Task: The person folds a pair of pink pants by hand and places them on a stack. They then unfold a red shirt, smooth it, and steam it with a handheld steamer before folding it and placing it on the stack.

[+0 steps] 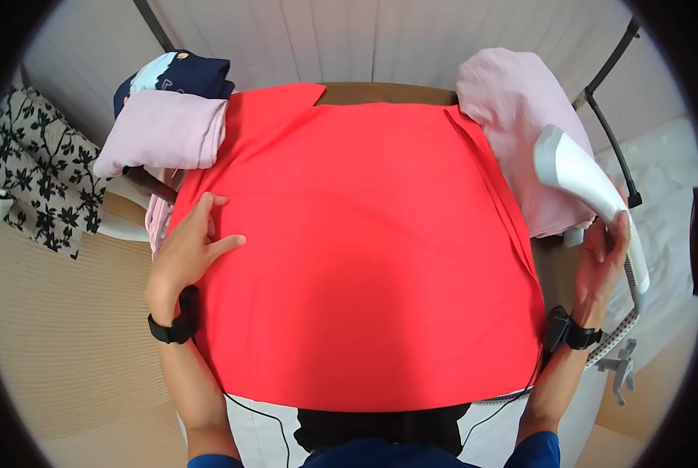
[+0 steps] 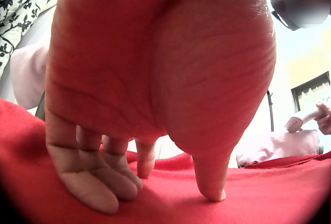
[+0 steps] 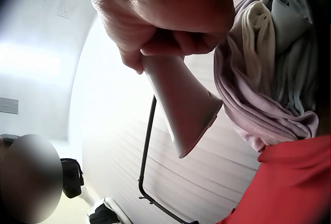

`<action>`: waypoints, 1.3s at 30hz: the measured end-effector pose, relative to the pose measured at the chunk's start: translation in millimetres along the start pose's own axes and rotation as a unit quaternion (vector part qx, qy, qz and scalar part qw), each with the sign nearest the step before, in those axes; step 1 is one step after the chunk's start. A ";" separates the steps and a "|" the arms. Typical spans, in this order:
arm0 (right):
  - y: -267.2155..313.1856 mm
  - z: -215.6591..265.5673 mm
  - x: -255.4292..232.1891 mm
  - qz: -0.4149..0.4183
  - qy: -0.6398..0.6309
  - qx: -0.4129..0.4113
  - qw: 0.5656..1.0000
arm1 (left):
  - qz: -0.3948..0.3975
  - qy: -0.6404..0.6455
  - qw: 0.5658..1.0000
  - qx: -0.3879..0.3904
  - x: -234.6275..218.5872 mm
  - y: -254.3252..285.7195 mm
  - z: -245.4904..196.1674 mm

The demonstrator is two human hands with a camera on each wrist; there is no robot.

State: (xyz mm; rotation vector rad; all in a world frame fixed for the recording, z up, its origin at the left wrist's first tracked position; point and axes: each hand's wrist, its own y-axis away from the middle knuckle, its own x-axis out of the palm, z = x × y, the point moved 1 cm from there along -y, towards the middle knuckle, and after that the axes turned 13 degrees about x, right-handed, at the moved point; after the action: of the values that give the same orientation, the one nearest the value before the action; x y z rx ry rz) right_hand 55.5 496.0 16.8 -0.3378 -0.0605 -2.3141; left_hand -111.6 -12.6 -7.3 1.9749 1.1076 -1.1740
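Note:
A red cloth [image 1: 364,234] lies spread over a board, its layered right edge folded along the side. My left hand [image 1: 187,253] rests on its left edge, fingers and thumb spread; in the left wrist view the fingertips of that hand [image 2: 170,79] touch the red fabric [image 2: 170,208]. At the right, my right hand [image 1: 604,253] grips the handle of a white steamer [image 1: 579,173], its head pointing up and left beside the cloth. The right wrist view shows the fingers of this hand [image 3: 170,17] curled round the steamer [image 3: 181,99].
Folded pink cloth [image 1: 166,129] and a navy printed garment [image 1: 189,76] lie at the back left. Covered in pink fabric, a bundle [image 1: 520,117] stands at the back right. A floral cloth [image 1: 49,168] hangs far left. The steamer's hose [image 1: 614,335] runs down at the right.

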 end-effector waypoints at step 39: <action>4.1 5.7 -0.6 -0.025 -0.026 0.006 0.999 | -0.016 0.041 0.997 0.060 2.4 -1.0 15.4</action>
State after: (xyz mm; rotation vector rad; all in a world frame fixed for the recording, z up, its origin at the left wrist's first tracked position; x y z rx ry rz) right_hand 60.1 494.5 22.0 -0.3939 -0.1095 -2.3527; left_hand -118.1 -23.6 -16.3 2.1215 1.1385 -1.2111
